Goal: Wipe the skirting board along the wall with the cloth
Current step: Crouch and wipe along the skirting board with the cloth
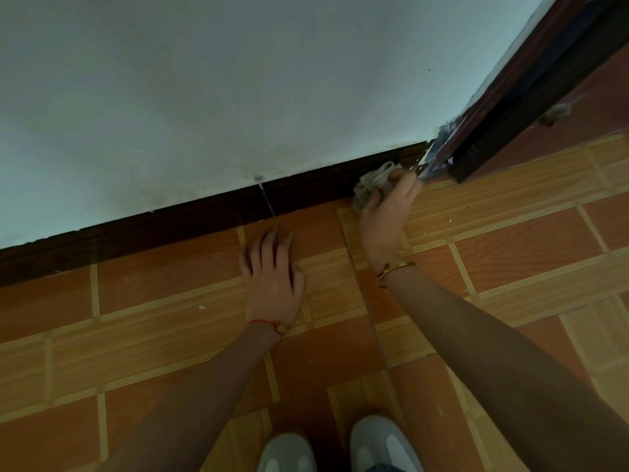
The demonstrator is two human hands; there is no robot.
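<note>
Right hand [386,212] grips the cloth [371,183] against the skirting board [204,216] at its door-frame end, the board running leftward past the open left hand [272,270] flat on the floor.

Tiled floor [170,301], door frame [531,107], shoes [384,444]

I see the dark brown skirting board [204,216] running along the foot of the pale wall. The crumpled greyish cloth [371,183] is pressed against its right end, by the door frame.
</note>
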